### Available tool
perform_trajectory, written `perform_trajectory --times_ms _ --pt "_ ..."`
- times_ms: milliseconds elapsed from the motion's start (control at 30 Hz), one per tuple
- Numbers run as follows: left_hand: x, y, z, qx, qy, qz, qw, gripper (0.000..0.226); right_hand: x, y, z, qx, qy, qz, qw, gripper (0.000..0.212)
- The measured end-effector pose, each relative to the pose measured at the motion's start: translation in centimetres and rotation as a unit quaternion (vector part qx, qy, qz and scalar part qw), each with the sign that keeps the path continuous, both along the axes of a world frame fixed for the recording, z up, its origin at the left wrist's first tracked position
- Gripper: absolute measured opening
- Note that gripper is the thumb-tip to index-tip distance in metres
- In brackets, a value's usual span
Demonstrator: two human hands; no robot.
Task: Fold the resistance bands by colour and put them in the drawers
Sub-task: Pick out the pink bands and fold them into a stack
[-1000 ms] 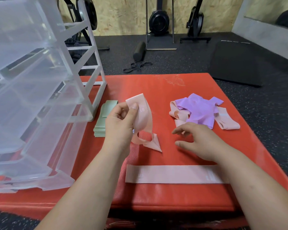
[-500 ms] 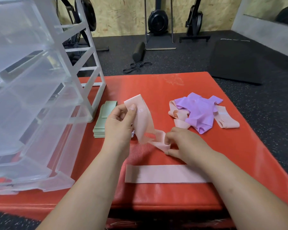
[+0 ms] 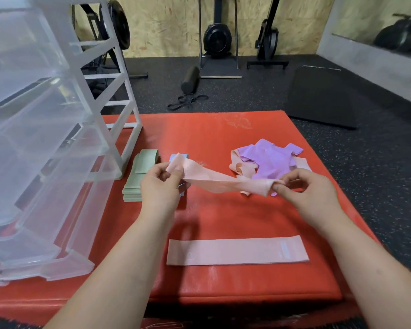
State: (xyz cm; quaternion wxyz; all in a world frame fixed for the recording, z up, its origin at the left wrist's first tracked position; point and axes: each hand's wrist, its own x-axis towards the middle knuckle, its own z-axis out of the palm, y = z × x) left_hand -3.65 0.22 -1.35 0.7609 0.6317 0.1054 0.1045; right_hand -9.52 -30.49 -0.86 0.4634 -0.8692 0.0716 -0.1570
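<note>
The red padded counter (image 3: 223, 217) shows its near edge at the bottom of the view. Just inside that edge lies one flat pink band (image 3: 237, 251), parallel to it. A bare red strip separates this band from the hands above.

Both hands hold one pink resistance band (image 3: 223, 182) clear of the surface, stretched between them and twisted along its length. The left grip (image 3: 160, 186) pinches one end between thumb and fingers. The right grip (image 3: 306, 188) pinches the bunched other end, near the counter's right edge.

A clear plastic drawer unit (image 3: 45, 138) fills the left side, with drawers pulled out. Just beside its foot is one stack of green bands (image 3: 138, 179), several layers deep. One blue band (image 3: 176, 157) peeks from behind the left hand.

Farther right sits one loose pile, with purple bands (image 3: 268, 160) lying over crumpled pink bands (image 3: 237, 166); their number cannot be told. Open red runs from there to the far edge.

On the dark floor beyond lie one black mat (image 3: 320, 96) and one foam roller (image 3: 190, 79).
</note>
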Motion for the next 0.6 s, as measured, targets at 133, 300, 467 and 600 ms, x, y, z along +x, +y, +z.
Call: perform_trajectory --times_ms 133,300,467,600 --pt "-0.3 -1.0 -0.3 0.025 0.019 0.008 0.999 0.013 -1.0 -0.9 0.0 -0.038 -0.021 -0.123 0.991 0.016" --pt "-1.1 -2.7 -0.2 0.027 0.025 -0.007 0.999 0.009 -1.6 -2.0 -0.4 -0.082 -0.014 -0.133 0.988 0.015" --pt "-1.4 -3.4 -0.5 0.048 0.051 -0.036 0.997 0.013 -1.9 -3.1 -1.0 0.071 0.074 0.010 0.995 0.045" --pt "-1.6 -3.7 -1.0 0.073 0.067 -0.050 0.994 0.010 -2.3 -4.8 -1.6 0.003 0.099 0.104 0.990 0.055"
